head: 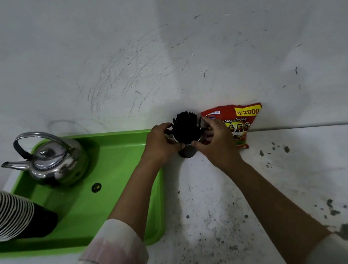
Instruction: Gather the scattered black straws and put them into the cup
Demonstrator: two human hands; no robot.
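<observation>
Final tidy step, by the look of it: black straws [185,125] stand bunched upright in the cup [187,152], fanning out above the rim. Left hand [161,142] and right hand [214,140] cup the bundle from either side, fingers curled around straws and rim, thumbs nearly meeting in front. Next move likely calls for squeezing stray ends inward, then letting go. Cup body mostly hidden between the hands; can't tell whether fingers pinch individual straws. No loose straws visible on the counter [303,182].
</observation>
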